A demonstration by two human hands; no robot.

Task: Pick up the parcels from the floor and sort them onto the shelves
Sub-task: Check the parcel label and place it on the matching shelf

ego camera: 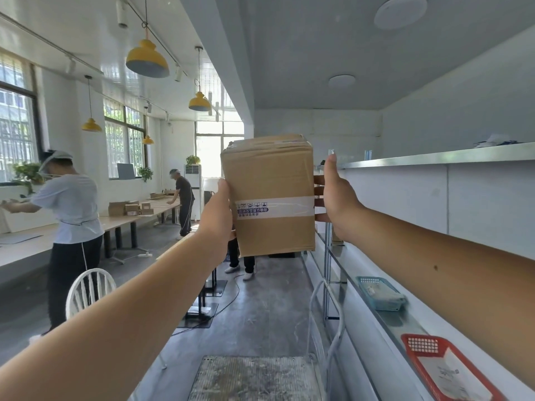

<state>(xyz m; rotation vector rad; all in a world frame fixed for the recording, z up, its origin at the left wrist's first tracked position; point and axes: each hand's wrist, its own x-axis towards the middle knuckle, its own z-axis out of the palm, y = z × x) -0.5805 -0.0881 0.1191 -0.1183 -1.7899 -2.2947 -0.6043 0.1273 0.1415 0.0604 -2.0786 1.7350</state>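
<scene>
A brown cardboard parcel (pixel 270 195) with a white tape band is held up at head height between both hands. My left hand (pixel 218 211) grips its left side, thumb along the front edge. My right hand (pixel 337 198) grips its right side, fingers wrapped behind it and thumb pointing up. The parcel hangs just left of the metal top shelf (pixel 434 157), about level with its front edge and apart from it. Lower metal shelves (pixel 385 316) run along the right wall.
A blue basket (pixel 380 293) and a red basket (pixel 443 369) sit on a lower shelf. A white cart with a mesh deck (pixel 254 377) stands below me. A white chair (pixel 89 287), long tables and two people fill the left; another person stands behind the parcel.
</scene>
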